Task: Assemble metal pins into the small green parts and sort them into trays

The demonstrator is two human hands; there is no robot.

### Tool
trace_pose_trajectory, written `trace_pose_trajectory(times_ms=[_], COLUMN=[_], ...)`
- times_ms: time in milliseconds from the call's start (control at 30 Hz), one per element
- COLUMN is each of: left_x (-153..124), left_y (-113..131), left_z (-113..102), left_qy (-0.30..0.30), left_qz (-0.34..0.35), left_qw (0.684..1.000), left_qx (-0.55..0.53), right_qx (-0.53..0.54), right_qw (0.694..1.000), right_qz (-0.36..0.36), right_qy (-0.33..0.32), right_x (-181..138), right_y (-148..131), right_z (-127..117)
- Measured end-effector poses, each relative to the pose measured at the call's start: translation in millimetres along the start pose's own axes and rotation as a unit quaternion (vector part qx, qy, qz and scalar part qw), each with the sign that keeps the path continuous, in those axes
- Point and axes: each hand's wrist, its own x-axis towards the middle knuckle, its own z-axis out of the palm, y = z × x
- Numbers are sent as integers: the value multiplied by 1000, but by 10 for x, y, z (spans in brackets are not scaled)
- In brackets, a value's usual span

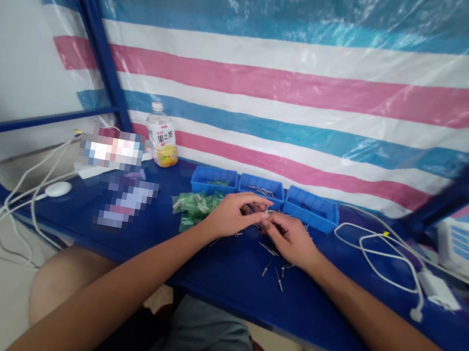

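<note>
My left hand [232,214] and my right hand [293,240] meet over the blue table [222,270], fingertips pinched together on a small metal part too small to name. Several thin metal pins [275,267] lie scattered on the table just under and in front of my right hand. Beside my left hand lies a heap of small green pieces in clear bags [193,204]. Three blue plastic bins stand just behind the hands: the left bin [214,181] holds green pieces, the middle bin [261,190] holds metal pins, and the right bin [311,208] shows no contents.
A bottle of yellow drink [162,135] stands at the back left. White cables and a round white puck [57,188] hang off the left edge. A white cable with a charger block [436,288] lies at the right. A striped plastic sheet backs the table.
</note>
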Motion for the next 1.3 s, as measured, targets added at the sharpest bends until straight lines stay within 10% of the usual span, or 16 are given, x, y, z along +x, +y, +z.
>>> trace_pose_trajectory(times_ms=[1300], left_x=[7], left_y=[-61], left_z=[-12], left_qy=[-1], left_qz=[47], left_qw=[999], left_qx=[25], right_qx=[-5], right_qw=[999], right_qz=[-9], right_qy=[37], right_x=[-8], right_y=[0], right_z=[6])
